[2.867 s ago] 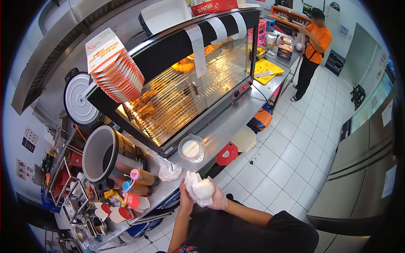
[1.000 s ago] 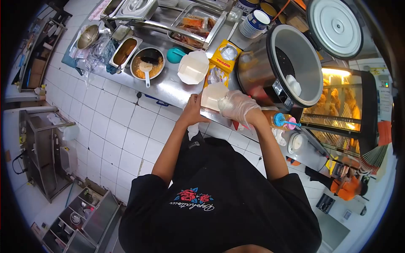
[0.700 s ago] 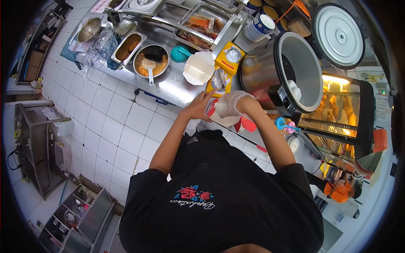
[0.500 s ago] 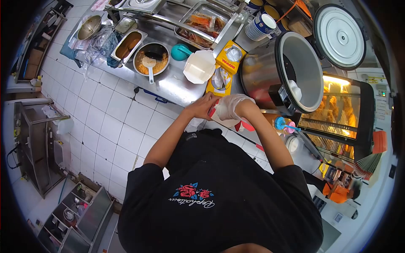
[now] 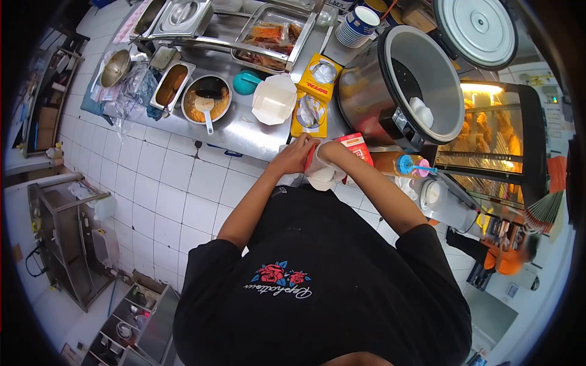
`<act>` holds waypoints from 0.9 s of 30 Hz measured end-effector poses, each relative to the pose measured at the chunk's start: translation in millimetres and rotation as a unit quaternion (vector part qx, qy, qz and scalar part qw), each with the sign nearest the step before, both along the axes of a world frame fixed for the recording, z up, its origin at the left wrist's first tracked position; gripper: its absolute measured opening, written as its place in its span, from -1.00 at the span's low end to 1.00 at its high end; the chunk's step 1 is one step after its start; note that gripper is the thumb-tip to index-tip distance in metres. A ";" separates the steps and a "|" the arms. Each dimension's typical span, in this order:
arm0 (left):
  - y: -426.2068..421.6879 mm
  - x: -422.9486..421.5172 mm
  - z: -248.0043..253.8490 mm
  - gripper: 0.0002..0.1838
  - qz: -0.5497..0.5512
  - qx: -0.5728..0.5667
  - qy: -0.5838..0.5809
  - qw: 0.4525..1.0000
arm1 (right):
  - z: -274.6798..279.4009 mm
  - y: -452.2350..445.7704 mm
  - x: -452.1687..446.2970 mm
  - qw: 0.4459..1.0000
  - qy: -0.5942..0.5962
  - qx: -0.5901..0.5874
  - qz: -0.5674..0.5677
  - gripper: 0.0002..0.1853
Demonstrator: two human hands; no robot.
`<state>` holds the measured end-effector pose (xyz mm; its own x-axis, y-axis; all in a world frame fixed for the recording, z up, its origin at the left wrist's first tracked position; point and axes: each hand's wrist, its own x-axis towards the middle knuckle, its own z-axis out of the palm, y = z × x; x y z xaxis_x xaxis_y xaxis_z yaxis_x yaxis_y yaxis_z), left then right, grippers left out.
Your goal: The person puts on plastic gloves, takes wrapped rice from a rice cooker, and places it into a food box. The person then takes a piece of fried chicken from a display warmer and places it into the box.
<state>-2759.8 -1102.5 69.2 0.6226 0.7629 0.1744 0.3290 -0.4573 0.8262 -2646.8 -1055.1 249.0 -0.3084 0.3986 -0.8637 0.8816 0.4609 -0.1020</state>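
Observation:
My left hand point(image 5: 295, 157) is closed at the edge of the counter, its fingers wrapped round a pale packet with a red edge point(image 5: 311, 158). Close beside it, my right hand point(image 5: 330, 154) points down into thin translucent plastic, and its fingers are hidden. Whitish material point(image 5: 321, 177) hangs below the two hands; its kind is unclear. Just right of my right wrist stands a red-and-white box point(image 5: 358, 147). An open white paper food box point(image 5: 274, 99) sits on the counter beyond my left hand, beside two yellow boxes point(image 5: 309, 114) with tissue-like sheets showing.
A large open rice cooker point(image 5: 366, 91) stands at the right, before a lit cabinet of fried food point(image 5: 488, 134). On the steel counter point(image 5: 244, 131) are a pan with a white spatula point(image 5: 207, 116), a teal bowl point(image 5: 245, 82) and stacked paper cups point(image 5: 356, 27). A person in orange point(image 5: 500, 257) is farther right.
My right hand has moved left and turned downward, closer to my left hand. The red-and-white box now shows beside my wrist. The whole view has shifted slightly.

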 end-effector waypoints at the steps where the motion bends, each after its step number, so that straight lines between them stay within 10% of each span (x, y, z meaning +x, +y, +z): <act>1: -3.2 0.9 -1.4 -0.03 0.008 0.005 -0.009 1.000 | -6.0 2.1 2.0 1.000 0.009 -0.004 -0.002 -0.52; 17: -1.3 -4.8 5.2 0.10 0.039 -0.084 0.029 0.995 | -17.2 23.6 50.4 0.992 0.105 -0.062 -0.026 -0.58; 27: 0.4 3.9 -11.0 0.19 0.045 -0.065 0.033 0.996 | -60.6 -12.6 57.4 0.972 0.147 0.179 -0.025 -0.64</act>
<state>-2755.9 -1102.2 58.2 0.5574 0.8296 0.0312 0.4186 -0.3134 0.8524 -2589.4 -1067.8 188.5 -0.4939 0.6783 -0.5441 0.8606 0.4707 -0.1945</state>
